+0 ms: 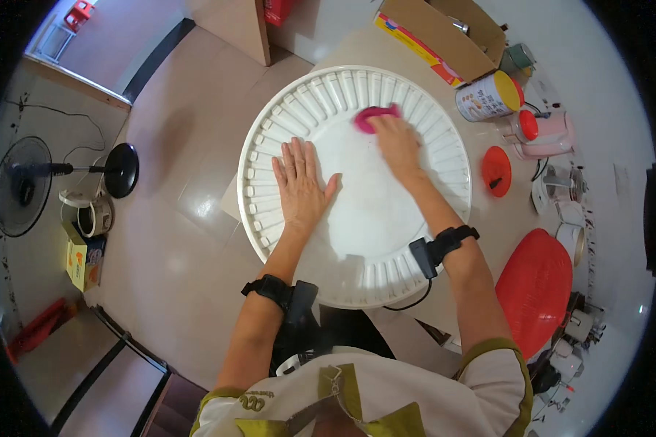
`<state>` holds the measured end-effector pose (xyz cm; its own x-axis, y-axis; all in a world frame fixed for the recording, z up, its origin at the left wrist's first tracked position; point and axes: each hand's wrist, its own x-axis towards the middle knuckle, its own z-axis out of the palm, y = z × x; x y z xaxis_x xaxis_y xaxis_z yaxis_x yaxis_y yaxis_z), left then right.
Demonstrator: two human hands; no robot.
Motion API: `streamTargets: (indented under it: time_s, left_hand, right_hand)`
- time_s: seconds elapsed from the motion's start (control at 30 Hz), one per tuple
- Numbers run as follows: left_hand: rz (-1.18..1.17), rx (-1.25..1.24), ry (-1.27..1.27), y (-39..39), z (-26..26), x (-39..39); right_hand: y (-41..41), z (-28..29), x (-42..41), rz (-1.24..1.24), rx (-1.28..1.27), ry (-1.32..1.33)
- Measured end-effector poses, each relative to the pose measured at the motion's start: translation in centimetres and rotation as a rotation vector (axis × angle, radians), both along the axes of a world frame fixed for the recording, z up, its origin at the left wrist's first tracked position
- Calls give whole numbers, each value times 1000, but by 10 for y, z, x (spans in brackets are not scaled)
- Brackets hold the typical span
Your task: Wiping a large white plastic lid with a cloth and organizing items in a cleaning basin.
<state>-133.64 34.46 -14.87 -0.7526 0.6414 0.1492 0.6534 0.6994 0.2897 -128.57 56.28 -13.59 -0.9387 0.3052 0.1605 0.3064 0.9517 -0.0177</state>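
Note:
A large round white plastic tray (355, 218) with a ribbed, raised rim lies in front of me. My left hand (304, 191) rests flat on its left side, fingers spread and pointing away, holding nothing. Toward the far right of the tray's flat middle, my right hand (398, 143) grips a pink cloth (367, 118) pressed against the surface. The cloth and the right fingers are slightly blurred. Each wrist wears a black strap with a small box, and a cable hangs from the right one.
Along the right stand an open cardboard box (432, 41), a yellow-lidded can (484, 98), a red dish (496, 171), a pink kettle-like appliance (549, 135) and a large red inflated balloon (537, 289). A floor fan (24, 170) and a bucket (94, 217) stand at the left.

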Motion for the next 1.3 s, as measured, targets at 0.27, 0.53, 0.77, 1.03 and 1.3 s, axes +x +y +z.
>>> streamTargets:
  time_s: [0.27,0.53,0.77,1.03,1.3]
  left_hand:
    - [-61,74,45,-8,4,-3]
    - [261,162,117,-103,20,-42]
    - [300,444,-451,-103,0,-34]
    - [342,555,-451,-107,-13,-37]
    - [271,485,-486,-116,-17,-49]
  right_hand:
    - [-7,-10,3,-554,120,-6]
    - [-14,-4,-13,-532,-62,103]
    - [-95,-8,-65,-201,-106,185]
    - [-203,12,39,124,-302,27]
    - [-161,27,173,200,-427,-86]
